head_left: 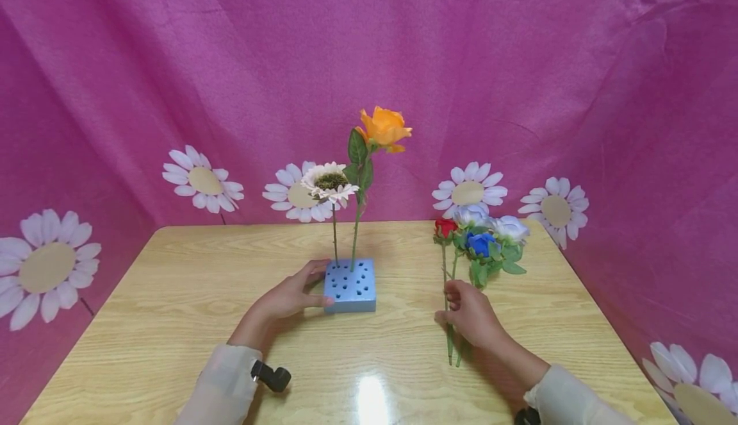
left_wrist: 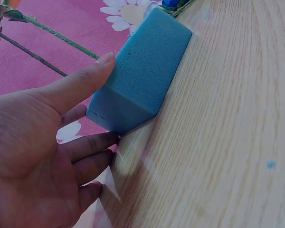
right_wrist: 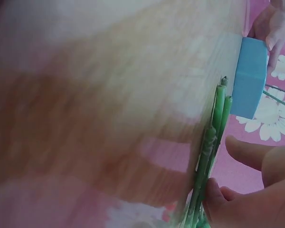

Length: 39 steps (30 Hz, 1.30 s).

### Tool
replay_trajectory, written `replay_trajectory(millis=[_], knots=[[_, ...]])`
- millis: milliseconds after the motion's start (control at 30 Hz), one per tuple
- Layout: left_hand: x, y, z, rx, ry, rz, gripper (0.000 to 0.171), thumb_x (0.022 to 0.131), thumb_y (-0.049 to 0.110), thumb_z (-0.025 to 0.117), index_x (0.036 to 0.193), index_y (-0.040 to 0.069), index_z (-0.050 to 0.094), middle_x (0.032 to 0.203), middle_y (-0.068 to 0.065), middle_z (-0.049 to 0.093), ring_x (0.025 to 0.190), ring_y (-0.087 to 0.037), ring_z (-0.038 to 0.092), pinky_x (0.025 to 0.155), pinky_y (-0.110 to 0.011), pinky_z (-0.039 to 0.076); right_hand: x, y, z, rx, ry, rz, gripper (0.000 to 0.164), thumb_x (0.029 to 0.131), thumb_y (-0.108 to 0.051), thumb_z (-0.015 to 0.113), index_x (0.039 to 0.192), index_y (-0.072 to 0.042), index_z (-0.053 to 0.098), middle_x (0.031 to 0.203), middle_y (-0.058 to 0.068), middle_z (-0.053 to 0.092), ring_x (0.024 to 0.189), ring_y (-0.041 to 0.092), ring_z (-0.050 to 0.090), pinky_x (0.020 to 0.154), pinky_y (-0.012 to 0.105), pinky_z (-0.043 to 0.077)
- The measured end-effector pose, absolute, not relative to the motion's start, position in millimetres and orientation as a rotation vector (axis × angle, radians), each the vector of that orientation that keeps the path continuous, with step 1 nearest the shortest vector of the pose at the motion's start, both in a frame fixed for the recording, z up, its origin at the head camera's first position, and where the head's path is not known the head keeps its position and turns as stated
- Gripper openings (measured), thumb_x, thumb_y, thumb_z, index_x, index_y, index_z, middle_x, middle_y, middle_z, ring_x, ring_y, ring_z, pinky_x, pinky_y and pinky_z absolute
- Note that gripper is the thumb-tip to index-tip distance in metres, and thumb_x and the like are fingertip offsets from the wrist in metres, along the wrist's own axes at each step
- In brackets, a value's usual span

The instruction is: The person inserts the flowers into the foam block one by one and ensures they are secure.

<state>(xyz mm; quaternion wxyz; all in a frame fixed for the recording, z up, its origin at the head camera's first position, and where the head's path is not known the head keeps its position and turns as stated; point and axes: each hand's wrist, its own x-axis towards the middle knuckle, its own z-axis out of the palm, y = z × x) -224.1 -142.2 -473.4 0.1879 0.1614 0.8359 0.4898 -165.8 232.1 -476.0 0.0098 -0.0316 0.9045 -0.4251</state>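
Note:
My left hand (head_left: 298, 293) holds the left side of a light blue foam block (head_left: 350, 306), its thumb at the near top edge and its index finger behind. Several holes dot the block's top. Upright in it stand a white daisy-like flower (head_left: 330, 183) with a dark centre and a taller orange rose (head_left: 385, 127). To the right, my right hand (head_left: 474, 315) is at the stems (right_wrist: 206, 156) of flowers lying on the table, fingertips against them and thumb apart. These flowers include a red rose (head_left: 446, 227), a blue rose (head_left: 482, 244) and pale ones (head_left: 510, 227).
The wooden table (head_left: 173, 297) reaches back to a magenta cloth (head_left: 277, 79) printed with large white daisies. Green leaves (head_left: 496, 265) spread around the lying blooms. A black wrist strap device (head_left: 272, 375) sits on the left sleeve.

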Motion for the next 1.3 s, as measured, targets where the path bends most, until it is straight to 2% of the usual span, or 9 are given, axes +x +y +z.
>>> replay_trajectory(millis=[233,500,800,1133,1300], knots=[[-224.6,-142.2,-473.5,0.465,2.365,1.368,0.091,0.089,0.028,0.083,0.162,0.015,0.028,0.164,-0.018,0.035,0.153,-0.040,0.029,0.122,-0.062,0.021,-165.8,228.1,-478.7,-0.241,2.968,-1.093,0.062,0.079,-0.002,0.087,0.131,0.014,0.056,0.114,0.019,0.065,0.105,0.032,0.064,0.093,0.049,0.054],[-224.8,-141.9,-472.8,0.464,2.366,1.360,0.092,0.089,0.029,0.083,0.162,0.015,0.028,0.164,-0.019,0.035,0.153,-0.039,0.029,0.123,-0.063,0.019,-166.8,226.9,-479.3,-0.260,2.997,-1.084,0.059,0.077,0.002,0.087,0.128,0.013,0.058,0.111,0.016,0.066,0.101,0.030,0.066,0.090,0.046,0.056],[-224.2,-141.5,-473.5,0.442,2.362,1.365,0.092,0.089,0.030,0.083,0.162,0.017,0.028,0.165,-0.019,0.034,0.154,-0.040,0.028,0.122,-0.061,0.024,-171.9,226.5,-482.1,-0.232,3.020,-1.102,0.048,0.073,0.005,0.086,0.114,0.008,0.061,0.098,0.012,0.064,0.088,0.022,0.064,0.081,0.039,0.054],[-222.9,-140.9,-470.7,0.436,2.351,1.372,0.092,0.090,0.028,0.082,0.163,0.016,0.027,0.166,-0.018,0.032,0.155,-0.040,0.025,0.122,-0.062,0.023,-174.5,222.6,-477.6,-0.261,3.006,-1.038,0.050,0.069,0.012,0.072,0.117,0.009,0.059,0.094,0.008,0.058,0.085,0.021,0.052,0.075,0.036,0.046],[-222.8,-140.8,-470.3,0.442,2.354,1.370,0.092,0.090,0.028,0.082,0.162,0.015,0.027,0.166,-0.018,0.031,0.155,-0.040,0.026,0.123,-0.061,0.022,-177.7,220.5,-475.7,-0.248,3.001,-0.991,0.050,0.066,0.012,0.070,0.115,0.008,0.059,0.090,0.007,0.057,0.085,0.022,0.050,0.074,0.035,0.045]])
